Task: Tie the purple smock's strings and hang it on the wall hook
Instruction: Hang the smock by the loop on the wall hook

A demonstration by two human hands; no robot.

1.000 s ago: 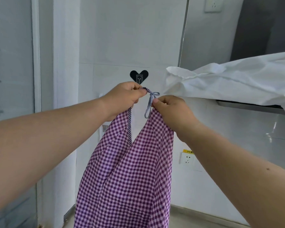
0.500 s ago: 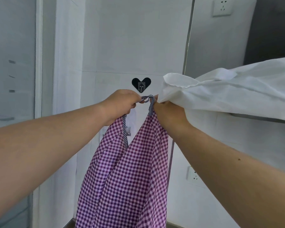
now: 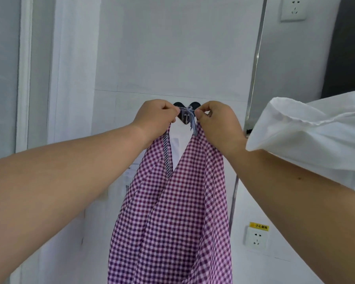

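The purple smock (image 3: 172, 212) hangs down the white wall (image 3: 172, 48), its tied strings (image 3: 188, 111) stretched across the black heart-shaped hook (image 3: 184, 116). The left hand (image 3: 155, 117), at nine o'clock of the knot, and the right hand (image 3: 217, 121), at three o'clock, each pinch the strings with curled fingers. A socket (image 3: 255, 238) sits at four o'clock.

Both hands (image 3: 190, 117) pinch the smock's (image 3: 172, 212) tied strings (image 3: 190, 112) at the hook (image 3: 185, 119).
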